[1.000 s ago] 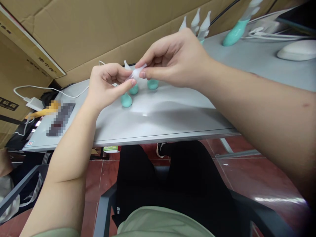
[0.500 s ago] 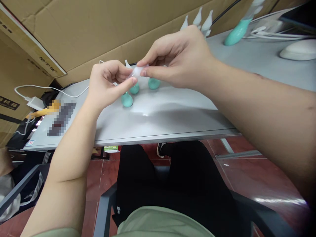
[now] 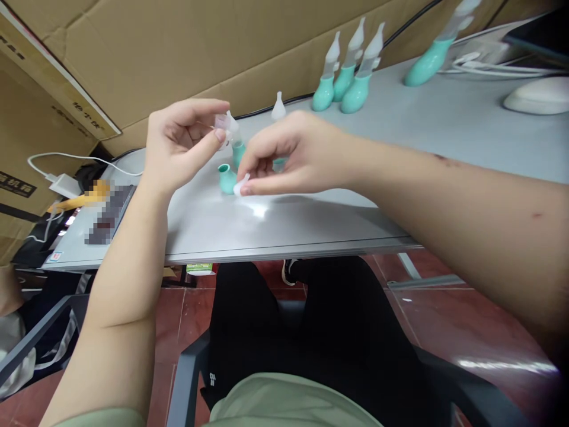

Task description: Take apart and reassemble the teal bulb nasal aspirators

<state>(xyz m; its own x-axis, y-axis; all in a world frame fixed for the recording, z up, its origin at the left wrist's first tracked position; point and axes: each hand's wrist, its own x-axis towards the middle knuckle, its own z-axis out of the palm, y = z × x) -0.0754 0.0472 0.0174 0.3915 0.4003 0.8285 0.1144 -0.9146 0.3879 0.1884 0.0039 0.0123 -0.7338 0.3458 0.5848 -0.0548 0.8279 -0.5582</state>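
Observation:
My left hand [image 3: 180, 142] is raised above the table, its thumb and fingers curled around a clear plastic tube [image 3: 221, 123]. Low over the table, my right hand [image 3: 296, 157] pinches a small white nozzle tip [image 3: 241, 186]. Beside that tip an open-topped teal bulb [image 3: 226, 179] stands upright. Just behind it is a nasal aspirator [image 3: 239, 153] with a teal base and whitish top, partly covered by the left hand's tube. Another white-tipped aspirator [image 3: 278, 107] rises behind my right hand, which hides its middle.
Several assembled aspirators [image 3: 355, 93] stand at the back against the cardboard [image 3: 213, 53]. One more aspirator [image 3: 427, 62] leans at the right, near white cables and a white mouse [image 3: 537, 93]. At left lie a white charger [image 3: 66, 186] and a pixelated dark object [image 3: 109, 216]. The table's front edge [image 3: 284, 254] faces my lap.
My hands have parted. The right hand has moved down with the white tip towards the open teal bulb, while the left has drawn slightly left with the clear tube.

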